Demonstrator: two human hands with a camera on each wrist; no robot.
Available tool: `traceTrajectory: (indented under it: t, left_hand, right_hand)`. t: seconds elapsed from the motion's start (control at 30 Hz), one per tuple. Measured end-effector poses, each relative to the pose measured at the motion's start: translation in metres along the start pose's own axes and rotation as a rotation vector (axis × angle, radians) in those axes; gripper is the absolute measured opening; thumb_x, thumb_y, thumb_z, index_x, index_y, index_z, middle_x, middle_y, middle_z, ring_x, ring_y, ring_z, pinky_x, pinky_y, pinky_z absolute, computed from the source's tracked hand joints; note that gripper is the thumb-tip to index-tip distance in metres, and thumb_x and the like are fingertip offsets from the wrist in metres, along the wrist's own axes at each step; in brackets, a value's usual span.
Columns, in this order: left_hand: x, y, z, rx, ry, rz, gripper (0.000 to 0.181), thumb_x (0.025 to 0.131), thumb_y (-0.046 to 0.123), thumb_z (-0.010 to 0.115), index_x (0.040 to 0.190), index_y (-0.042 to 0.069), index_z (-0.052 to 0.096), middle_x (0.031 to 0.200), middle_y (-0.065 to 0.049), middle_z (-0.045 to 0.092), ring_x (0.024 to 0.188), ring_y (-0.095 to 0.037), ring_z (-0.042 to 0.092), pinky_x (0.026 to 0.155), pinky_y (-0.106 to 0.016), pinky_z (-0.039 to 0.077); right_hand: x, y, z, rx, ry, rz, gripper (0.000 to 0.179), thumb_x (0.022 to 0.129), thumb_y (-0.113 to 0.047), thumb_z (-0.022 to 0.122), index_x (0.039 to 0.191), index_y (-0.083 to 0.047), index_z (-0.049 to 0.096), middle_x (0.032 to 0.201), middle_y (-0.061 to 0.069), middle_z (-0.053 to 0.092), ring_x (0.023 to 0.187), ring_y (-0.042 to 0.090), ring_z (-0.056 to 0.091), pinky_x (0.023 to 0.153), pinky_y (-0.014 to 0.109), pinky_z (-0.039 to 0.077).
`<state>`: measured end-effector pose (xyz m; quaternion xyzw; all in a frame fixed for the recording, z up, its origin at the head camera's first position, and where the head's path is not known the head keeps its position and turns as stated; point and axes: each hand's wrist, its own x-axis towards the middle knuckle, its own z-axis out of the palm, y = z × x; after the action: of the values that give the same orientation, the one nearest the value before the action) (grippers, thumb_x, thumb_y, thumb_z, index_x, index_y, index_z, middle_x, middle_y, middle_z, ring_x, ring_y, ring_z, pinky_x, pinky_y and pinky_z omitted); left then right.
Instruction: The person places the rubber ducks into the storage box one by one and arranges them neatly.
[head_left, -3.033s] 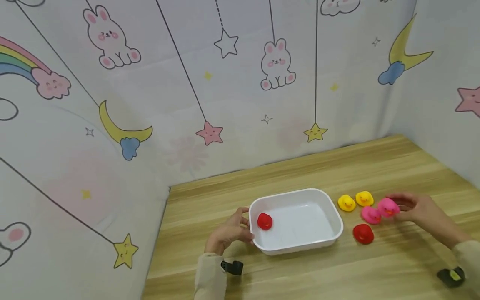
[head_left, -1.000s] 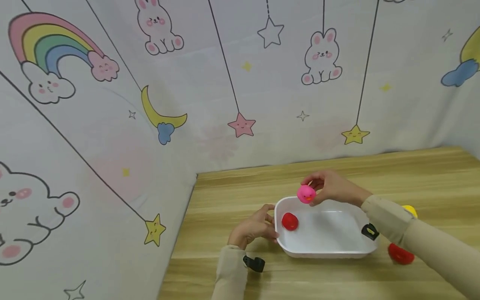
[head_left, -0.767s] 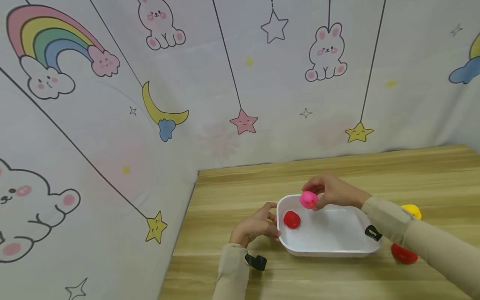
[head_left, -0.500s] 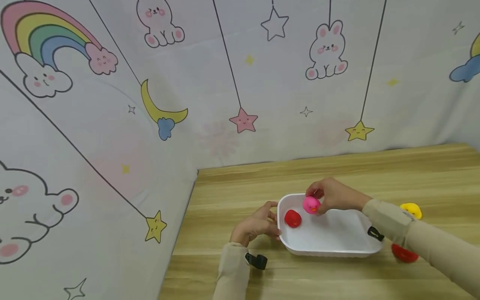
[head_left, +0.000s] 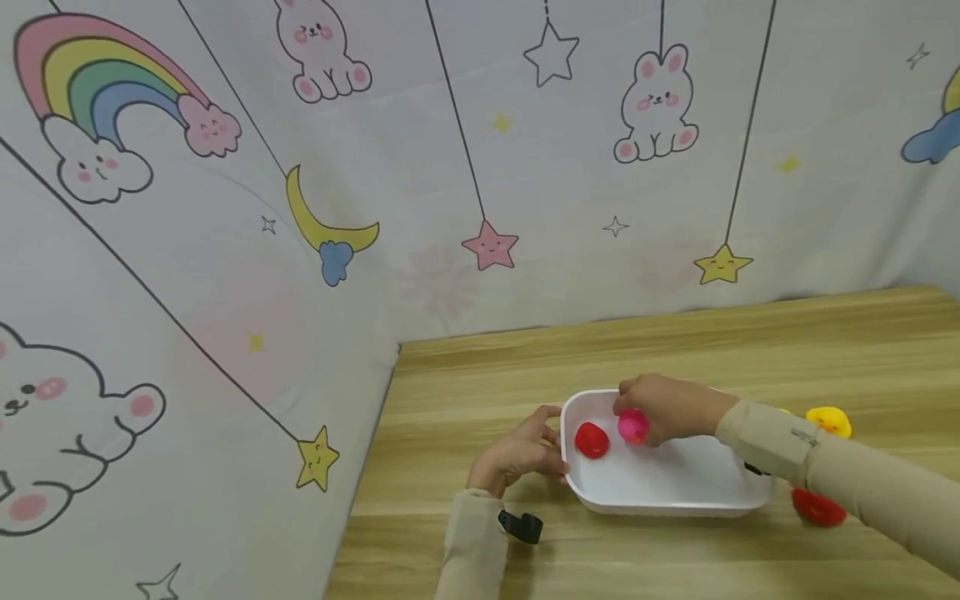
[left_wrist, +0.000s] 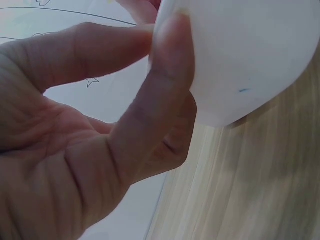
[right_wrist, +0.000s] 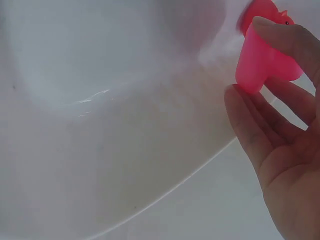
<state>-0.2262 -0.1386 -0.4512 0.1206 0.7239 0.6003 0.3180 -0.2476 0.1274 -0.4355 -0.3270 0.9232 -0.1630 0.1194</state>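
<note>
A pink rubber duck [head_left: 633, 426] is low inside the white plastic tub [head_left: 675, 505], between my right hand's thumb and fingertips. My right hand [head_left: 670, 407] reaches over the tub from the right, palm side hidden in the head view. In the right wrist view the thumb lies on one side of the pink duck [right_wrist: 267, 62], the fingers on the other. My left hand [head_left: 519, 454] holds the tub's left end, its thumb and fingers curled at the wall and rim. A red rubber duck [head_left: 592, 441] lies in the tub's left end.
Right of the tub, a yellow duck [head_left: 829, 422] and another red duck [head_left: 819, 507] rest on the wooden table [head_left: 480, 367], partly behind my right sleeve [head_left: 832, 467]. A printed cloth [head_left: 420, 167] hangs behind the table and along its left side.
My right hand has taken the pink duck from the group at right, carried it left over the tub and lowered it inside. My left hand has stayed at the tub's left end.
</note>
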Motion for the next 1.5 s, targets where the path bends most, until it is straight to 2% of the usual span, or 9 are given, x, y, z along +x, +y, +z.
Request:
traceTrajectory:
  t: [0.13, 0.33, 0.63, 0.9, 1.0, 1.13, 1.3, 1.43, 1.5]
  left_hand:
    - [0.002, 0.001, 0.004, -0.012, -0.001, 0.005, 0.082, 0.075, -0.022, 0.065, 0.148, 0.004, 0.035, 0.108, -0.022, 0.054, 0.071, -0.023, 0.063, 0.071, -0.043, 0.064]
    - [0.006, 0.001, 0.01, -0.024, -0.017, 0.022, 0.083, 0.074, -0.021, 0.065, 0.147, 0.004, 0.036, 0.107, -0.024, 0.054, 0.071, -0.023, 0.063, 0.068, -0.039, 0.064]
    - [0.012, -0.001, 0.019, -0.024, -0.012, 0.039, 0.081, 0.074, -0.023, 0.065, 0.146, 0.002, 0.037, 0.106, -0.025, 0.056, 0.069, -0.023, 0.063, 0.066, -0.036, 0.063]
    - [0.013, -0.005, 0.018, -0.022, -0.015, 0.041, 0.08, 0.074, -0.023, 0.065, 0.146, 0.001, 0.037, 0.106, -0.024, 0.055, 0.071, -0.024, 0.063, 0.07, -0.043, 0.064]
    - [0.012, -0.007, 0.016, -0.006, -0.005, 0.046, 0.08, 0.074, -0.022, 0.066, 0.145, 0.0, 0.038, 0.105, -0.023, 0.055, 0.071, -0.024, 0.063, 0.069, -0.041, 0.064]
    - [0.009, -0.006, 0.012, 0.008, -0.009, 0.049, 0.077, 0.073, -0.02, 0.066, 0.143, -0.002, 0.04, 0.104, -0.024, 0.056, 0.07, -0.023, 0.063, 0.068, -0.038, 0.064]
    - [0.005, -0.005, 0.007, 0.024, -0.026, 0.056, 0.073, 0.073, -0.019, 0.065, 0.14, -0.005, 0.039, 0.103, -0.025, 0.057, 0.07, -0.022, 0.063, 0.068, -0.036, 0.063]
    - [0.003, -0.005, 0.004, 0.024, -0.022, 0.054, 0.072, 0.074, -0.019, 0.065, 0.14, -0.006, 0.038, 0.103, -0.026, 0.058, 0.07, -0.022, 0.063, 0.069, -0.037, 0.063]
    - [0.003, -0.005, 0.004, 0.021, -0.019, 0.05, 0.072, 0.075, -0.019, 0.066, 0.14, -0.006, 0.037, 0.104, -0.026, 0.058, 0.07, -0.022, 0.063, 0.069, -0.037, 0.063]
  right_hand:
    - [-0.003, -0.001, 0.0, -0.065, -0.018, -0.009, 0.043, 0.073, -0.008, 0.089, 0.112, -0.005, 0.072, 0.103, 0.005, 0.067, 0.091, 0.021, 0.062, 0.08, 0.039, 0.06]
    - [-0.01, -0.001, 0.004, -0.16, -0.05, -0.015, 0.036, 0.073, -0.01, 0.09, 0.103, -0.007, 0.07, 0.088, -0.001, 0.062, 0.078, 0.016, 0.057, 0.072, 0.032, 0.058]
    - [-0.02, 0.004, 0.01, -0.267, -0.027, -0.014, 0.044, 0.07, -0.009, 0.092, 0.106, -0.006, 0.068, 0.087, 0.0, 0.061, 0.076, 0.016, 0.058, 0.074, 0.034, 0.06]
    - [-0.028, 0.003, 0.005, -0.315, -0.044, -0.036, 0.05, 0.069, -0.001, 0.09, 0.113, -0.006, 0.065, 0.091, 0.003, 0.064, 0.079, 0.02, 0.06, 0.075, 0.036, 0.059]
    - [-0.03, 0.0, -0.005, -0.252, -0.059, 0.026, 0.055, 0.069, -0.002, 0.089, 0.119, -0.003, 0.067, 0.099, 0.006, 0.068, 0.088, 0.025, 0.064, 0.08, 0.041, 0.06]
    - [-0.039, 0.0, -0.022, -0.059, -0.055, 0.131, 0.056, 0.072, -0.004, 0.089, 0.124, -0.002, 0.068, 0.107, 0.008, 0.069, 0.098, 0.029, 0.064, 0.079, 0.041, 0.062]
    - [-0.058, 0.009, -0.041, 0.117, 0.027, 0.12, 0.049, 0.077, -0.008, 0.086, 0.122, -0.001, 0.069, 0.113, 0.01, 0.07, 0.103, 0.032, 0.065, 0.081, 0.04, 0.062]
    - [-0.077, 0.021, -0.05, 0.168, 0.1, 0.117, 0.047, 0.081, -0.008, 0.083, 0.124, 0.004, 0.068, 0.118, 0.015, 0.071, 0.108, 0.037, 0.066, 0.087, 0.048, 0.06]
    - [-0.087, 0.029, -0.052, 0.183, 0.132, 0.14, 0.046, 0.082, -0.008, 0.082, 0.124, 0.005, 0.067, 0.119, 0.017, 0.07, 0.11, 0.039, 0.066, 0.09, 0.052, 0.058]
